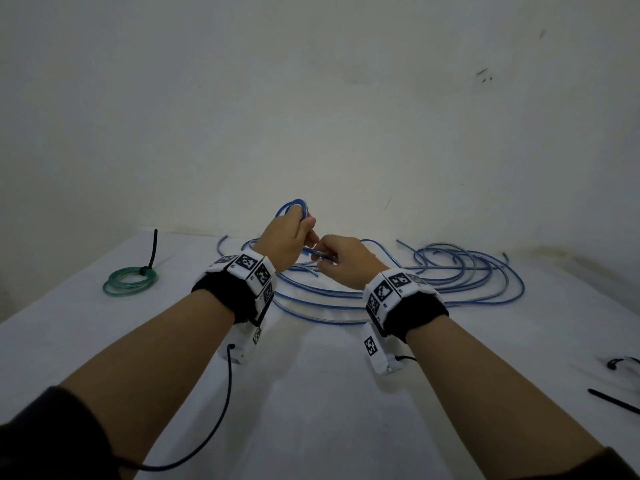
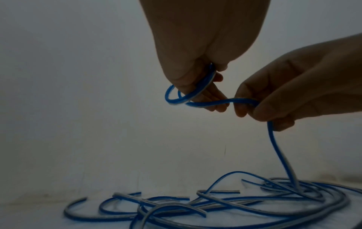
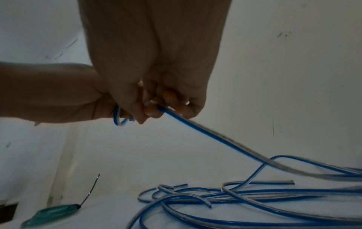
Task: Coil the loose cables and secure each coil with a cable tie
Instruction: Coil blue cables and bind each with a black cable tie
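Note:
A blue-and-clear cable (image 1: 398,296) lies in loose tangled loops on the white table. My left hand (image 1: 287,237) is raised above it and grips a small started coil of blue cable (image 2: 188,94) round its fingers. Just to its right, my right hand (image 1: 341,259) pinches the same cable (image 3: 195,125) where it runs from the coil down to the pile. A green cable coil (image 1: 130,280), bound with a black cable tie (image 1: 150,252), rests at the far left.
Several loose blue cable pieces (image 2: 176,206) lie among the loops. Black cable ties (image 1: 613,400) sit near the table's right edge. A pale wall (image 1: 311,98) stands right behind the table. Bare white tabletop (image 1: 311,410) lies under my forearms.

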Demonstrator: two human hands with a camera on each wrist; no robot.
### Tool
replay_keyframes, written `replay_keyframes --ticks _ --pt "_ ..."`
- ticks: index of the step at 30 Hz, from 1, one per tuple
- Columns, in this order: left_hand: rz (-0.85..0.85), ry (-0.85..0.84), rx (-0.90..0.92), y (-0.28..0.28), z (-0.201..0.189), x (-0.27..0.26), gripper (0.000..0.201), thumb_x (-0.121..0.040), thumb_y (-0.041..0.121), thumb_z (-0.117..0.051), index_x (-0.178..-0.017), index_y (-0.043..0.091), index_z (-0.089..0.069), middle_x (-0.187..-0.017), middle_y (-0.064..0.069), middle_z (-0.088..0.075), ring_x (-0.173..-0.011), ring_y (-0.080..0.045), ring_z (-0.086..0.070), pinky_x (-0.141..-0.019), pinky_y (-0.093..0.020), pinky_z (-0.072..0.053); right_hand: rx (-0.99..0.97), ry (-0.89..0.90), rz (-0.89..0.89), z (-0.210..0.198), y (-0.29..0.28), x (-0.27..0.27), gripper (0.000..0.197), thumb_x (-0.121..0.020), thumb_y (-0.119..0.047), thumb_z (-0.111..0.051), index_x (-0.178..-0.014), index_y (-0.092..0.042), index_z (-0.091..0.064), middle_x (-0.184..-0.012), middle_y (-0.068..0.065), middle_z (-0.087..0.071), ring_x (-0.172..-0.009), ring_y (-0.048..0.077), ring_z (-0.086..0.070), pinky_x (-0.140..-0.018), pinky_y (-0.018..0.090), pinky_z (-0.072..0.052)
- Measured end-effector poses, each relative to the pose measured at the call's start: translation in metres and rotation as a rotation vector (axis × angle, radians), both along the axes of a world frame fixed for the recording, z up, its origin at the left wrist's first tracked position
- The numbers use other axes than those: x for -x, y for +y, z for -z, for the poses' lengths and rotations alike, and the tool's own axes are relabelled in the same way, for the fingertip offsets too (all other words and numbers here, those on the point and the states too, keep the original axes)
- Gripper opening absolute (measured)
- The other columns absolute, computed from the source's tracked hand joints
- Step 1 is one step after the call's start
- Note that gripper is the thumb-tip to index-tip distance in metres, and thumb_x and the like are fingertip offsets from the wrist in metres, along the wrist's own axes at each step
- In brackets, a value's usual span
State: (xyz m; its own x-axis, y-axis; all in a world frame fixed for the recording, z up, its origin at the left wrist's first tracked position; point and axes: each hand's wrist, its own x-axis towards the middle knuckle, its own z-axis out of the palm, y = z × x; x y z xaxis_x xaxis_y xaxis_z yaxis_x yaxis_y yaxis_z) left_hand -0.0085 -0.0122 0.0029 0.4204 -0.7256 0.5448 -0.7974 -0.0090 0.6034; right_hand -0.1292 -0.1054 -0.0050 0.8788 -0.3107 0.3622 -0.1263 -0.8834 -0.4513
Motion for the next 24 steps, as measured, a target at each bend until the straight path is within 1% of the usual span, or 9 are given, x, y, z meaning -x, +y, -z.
replay_keyframes --ticks 1,3,4,6,10,12,16,21,24 --pt "-0.017 -0.031 -0.02 0.0 -0.001 0.0 0.021 -0.101 0.019 -0.033 -0.091 0.005 -0.044 -0.089 -0.013 -0.069 -0.083 -0.026 -0.065 -0.081 -0.04 -0.052 0.042 -0.021 0.014 0.002 -0.001 0.0 0.014 -0.087 -0.007 -0.057 -0.099 -0.003 -0.06 -0.081 -0.006 -0.059 -0.072 0.008 -0.051 -0.062 0.004 -0.037" --pt "-0.05 -0.077 -0.064 0.0 -0.001 -0.001 0.021 -0.101 0.021 -0.032 -0.091 0.007 -0.044 -0.087 -0.01 -0.068 -0.082 -0.024 -0.064 -0.08 -0.04 -0.051 0.167 -0.05 0.078 0.005 -0.004 -0.003 0.013 -0.087 -0.011 -0.059 -0.098 -0.005 -0.058 -0.091 0.006 -0.064 -0.082 0.02 -0.057 -0.072 0.023 -0.044" --pt "-0.071 -0.091 -0.087 0.001 -0.001 -0.002 0.021 -0.101 0.022 -0.031 -0.091 0.008 -0.044 -0.085 -0.007 -0.068 -0.08 -0.023 -0.063 -0.079 -0.039 -0.05 0.229 -0.066 0.128 0.007 -0.006 -0.004 0.011 -0.087 -0.014 -0.059 -0.095 -0.007 -0.057 -0.092 0.008 -0.064 -0.083 0.024 -0.057 -0.073 0.032 -0.046" --pt "-0.107 -0.087 -0.121 0.003 0.0 -0.008 0.021 -0.101 0.022 -0.03 -0.09 0.009 -0.042 -0.081 -0.005 -0.065 -0.076 -0.021 -0.06 -0.078 -0.038 -0.049 0.293 -0.114 0.223 0.01 -0.012 -0.003 0.012 -0.088 -0.019 -0.06 -0.092 -0.009 -0.056 -0.09 0.008 -0.061 -0.08 0.026 -0.056 -0.071 0.038 -0.046" --pt "-0.063 0.038 -0.168 0.009 0.001 -0.011 0.023 -0.101 0.019 -0.03 -0.087 0.006 -0.042 -0.081 -0.006 -0.061 -0.075 -0.024 -0.06 -0.076 -0.036 -0.049 0.34 -0.206 0.269 0.014 -0.016 0.0 0.013 -0.091 -0.017 -0.057 -0.093 -0.005 -0.06 -0.094 0.012 -0.056 -0.074 0.029 -0.055 -0.065 0.035 -0.044" --pt "-0.01 0.113 -0.175 0.009 0.002 -0.007 0.024 -0.101 0.019 -0.03 -0.088 0.004 -0.043 -0.077 -0.001 -0.056 -0.073 -0.026 -0.062 -0.072 -0.038 -0.051 0.336 -0.209 0.219 0.012 -0.015 -0.003 0.015 -0.091 -0.015 -0.055 -0.093 -0.003 -0.064 -0.093 0.014 -0.06 -0.077 0.031 -0.057 -0.067 0.035 -0.043" --pt "0.005 0.142 -0.22 0.009 0.004 -0.004 0.028 -0.101 0.022 -0.031 -0.088 0.004 -0.048 -0.065 -0.002 -0.058 -0.055 -0.008 -0.053 -0.05 -0.011 -0.042 0.32 -0.158 0.098 0.004 -0.017 -0.008 0.019 -0.092 -0.014 -0.054 -0.094 0.0 -0.068 -0.091 0.017 -0.065 -0.082 0.034 -0.057 -0.076 0.031 -0.034" --pt "0.014 0.068 -0.236 0.014 0.002 -0.009 0.034 -0.101 0.024 -0.03 -0.084 0.01 -0.055 -0.06 0.001 -0.055 -0.055 -0.01 -0.049 -0.059 -0.02 -0.038 0.338 -0.091 -0.018 0.001 -0.018 -0.005 0.022 -0.096 -0.013 -0.048 -0.095 -0.002 -0.067 -0.09 0.014 -0.066 -0.079 0.031 -0.053 -0.078 0.026 -0.026" --pt "0.044 0.062 -0.284 0.016 0.001 -0.008 0.042 -0.102 0.027 -0.029 -0.078 0.012 -0.059 -0.059 0.001 -0.051 -0.054 -0.011 -0.045 -0.058 -0.022 -0.035 0.269 -0.095 -0.046 0.001 -0.015 -0.008 0.029 -0.098 -0.019 -0.04 -0.097 -0.005 -0.065 -0.088 0.011 -0.063 -0.079 0.029 -0.045 -0.083 0.037 -0.034"
